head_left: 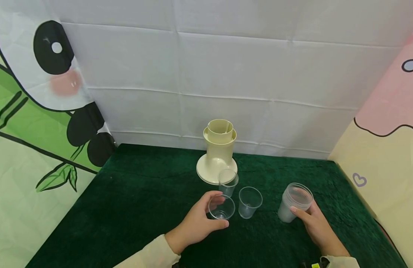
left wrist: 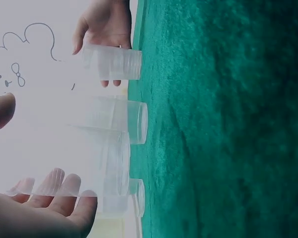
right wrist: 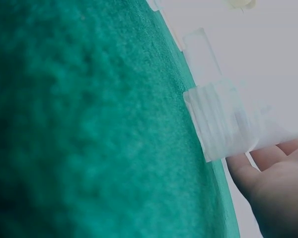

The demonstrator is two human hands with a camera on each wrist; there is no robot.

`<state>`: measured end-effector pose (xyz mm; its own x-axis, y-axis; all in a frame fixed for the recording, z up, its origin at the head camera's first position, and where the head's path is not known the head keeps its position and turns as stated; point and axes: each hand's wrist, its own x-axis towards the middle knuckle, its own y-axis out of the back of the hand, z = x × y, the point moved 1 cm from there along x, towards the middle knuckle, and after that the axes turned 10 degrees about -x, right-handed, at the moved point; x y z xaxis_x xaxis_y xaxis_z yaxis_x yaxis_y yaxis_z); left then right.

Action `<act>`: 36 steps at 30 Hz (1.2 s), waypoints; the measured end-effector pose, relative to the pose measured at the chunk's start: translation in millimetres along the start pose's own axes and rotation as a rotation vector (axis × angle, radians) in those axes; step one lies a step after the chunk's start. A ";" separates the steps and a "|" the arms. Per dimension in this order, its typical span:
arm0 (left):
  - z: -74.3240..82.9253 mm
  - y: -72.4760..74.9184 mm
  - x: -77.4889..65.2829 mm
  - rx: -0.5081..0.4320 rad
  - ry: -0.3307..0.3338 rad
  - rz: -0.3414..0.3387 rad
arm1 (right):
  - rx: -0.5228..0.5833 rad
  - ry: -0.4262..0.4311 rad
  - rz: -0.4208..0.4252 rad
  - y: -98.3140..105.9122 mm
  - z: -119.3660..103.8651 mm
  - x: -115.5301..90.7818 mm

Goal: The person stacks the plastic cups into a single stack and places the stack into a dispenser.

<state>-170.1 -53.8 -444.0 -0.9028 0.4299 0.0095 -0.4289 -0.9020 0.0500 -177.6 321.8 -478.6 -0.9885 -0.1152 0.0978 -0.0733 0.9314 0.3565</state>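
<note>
In the head view my left hand (head_left: pixel 199 219) grips a clear plastic cup (head_left: pixel 221 209), fingers behind it and thumb at the near side. The left wrist view shows this cup (left wrist: pixel 114 163) with its base raised above the cloth. Just right of it stands another clear cup (head_left: pixel 250 203), upright. A third clear cup (head_left: pixel 228 186) is behind, in front of the cream stand. Over on the right, my right hand (head_left: pixel 315 225) holds a stack of nested clear cups (head_left: pixel 293 204), thumb across the near side; the stack (right wrist: pixel 221 121) tilts slightly.
A cream-coloured stand (head_left: pixel 219 152) with a round base and tube-like top is at the back, near the white backdrop (head_left: pixel 226 67). Dark green cloth (head_left: pixel 142 193) covers the table. Printed cartoon sheets (head_left: pixel 42 123) hang at the left and right sides.
</note>
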 end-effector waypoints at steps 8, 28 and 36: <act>5.3 -2.3 -1.2 -0.030 -0.031 -0.041 | 0.009 0.005 0.002 0.0 -1.1 0.6; 25.3 -7.6 -3.3 -0.097 -0.048 -0.083 | -0.022 0.021 -0.002 0.6 1.5 -0.6; 36.1 -9.8 -3.9 -0.063 -0.061 -0.110 | -0.015 0.028 -0.002 0.3 1.8 -0.5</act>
<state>-161.3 -45.2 -408.5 -0.8473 0.5266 0.0682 -0.5284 -0.8490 -0.0089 -177.4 322.8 -480.2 -0.9842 -0.1273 0.1230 -0.0735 0.9260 0.3702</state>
